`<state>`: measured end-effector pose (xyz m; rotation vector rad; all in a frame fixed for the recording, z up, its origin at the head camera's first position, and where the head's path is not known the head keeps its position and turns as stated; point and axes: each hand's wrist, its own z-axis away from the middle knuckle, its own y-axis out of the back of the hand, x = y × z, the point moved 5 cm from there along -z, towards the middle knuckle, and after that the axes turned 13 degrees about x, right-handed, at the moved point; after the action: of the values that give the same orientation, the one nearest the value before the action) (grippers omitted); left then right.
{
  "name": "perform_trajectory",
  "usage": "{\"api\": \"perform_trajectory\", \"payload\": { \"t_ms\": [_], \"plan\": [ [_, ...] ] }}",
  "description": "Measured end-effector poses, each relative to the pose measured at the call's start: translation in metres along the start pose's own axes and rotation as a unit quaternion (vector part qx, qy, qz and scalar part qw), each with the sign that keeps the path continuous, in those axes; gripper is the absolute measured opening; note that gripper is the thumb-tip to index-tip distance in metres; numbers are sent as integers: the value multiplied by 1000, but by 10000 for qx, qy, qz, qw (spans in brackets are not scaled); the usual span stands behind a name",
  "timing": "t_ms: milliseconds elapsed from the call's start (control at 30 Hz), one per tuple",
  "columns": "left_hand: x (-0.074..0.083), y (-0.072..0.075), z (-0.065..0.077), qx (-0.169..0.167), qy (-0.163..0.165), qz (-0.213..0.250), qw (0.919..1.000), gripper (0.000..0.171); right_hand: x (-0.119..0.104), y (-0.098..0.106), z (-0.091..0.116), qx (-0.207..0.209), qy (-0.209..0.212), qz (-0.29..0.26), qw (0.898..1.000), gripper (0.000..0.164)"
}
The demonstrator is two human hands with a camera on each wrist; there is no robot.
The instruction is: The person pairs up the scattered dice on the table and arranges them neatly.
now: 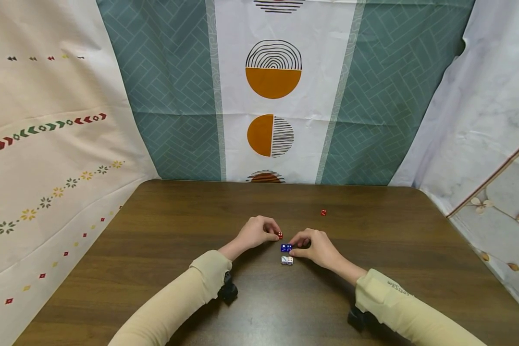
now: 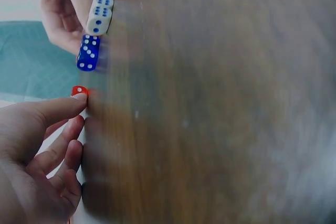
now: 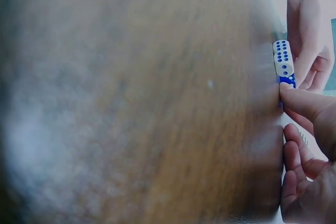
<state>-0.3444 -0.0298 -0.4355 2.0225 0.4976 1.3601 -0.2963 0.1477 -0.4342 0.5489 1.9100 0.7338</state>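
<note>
My left hand [image 1: 256, 232] pinches a red die [image 1: 280, 235] between thumb and forefinger, low over the table; the die's pipped face shows past the thumb in the left wrist view. Two blue dice [image 1: 284, 248] sit side by side just nearer to me. On the right one of that pair, my right hand [image 1: 317, 247] has its thumb and forefinger, the thumb covering much of the blue die [image 3: 289, 80] in the right wrist view. Directly in front of the blue pair stand two white dice [image 1: 287, 260] with dark pips, side by side, touched by neither hand.
A second red die [image 1: 323, 212] lies farther back on the brown wooden table [image 1: 190, 206], right of the hands. Patterned cloths [image 1: 177, 96] hang behind and at both sides of the table. A dark wrist device [image 1: 228, 288] sits under the left cuff.
</note>
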Motion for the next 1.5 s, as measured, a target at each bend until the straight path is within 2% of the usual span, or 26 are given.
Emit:
{"api": "perform_trajectory", "payload": {
  "t_ms": [567, 1167, 1333, 1500],
  "plan": [
    [3, -5, 3, 117, 83, -194, 9997, 8, 2, -1, -1, -20, 112, 23, 9999, 14],
    [4, -4, 4, 129, -9, -50, 9999, 9, 5, -3, -2, -75, 18, 18, 10000, 15],
    [6, -4, 4, 101, -19, -68, 9999, 9, 7, -1, -3, -228, 5, -36, 9997, 18],
    [5, -3, 4, 71, -2, -26, 10000, 8, 8, 4, -6, -619, 3, -220, 9978, 21]
  ]
}}
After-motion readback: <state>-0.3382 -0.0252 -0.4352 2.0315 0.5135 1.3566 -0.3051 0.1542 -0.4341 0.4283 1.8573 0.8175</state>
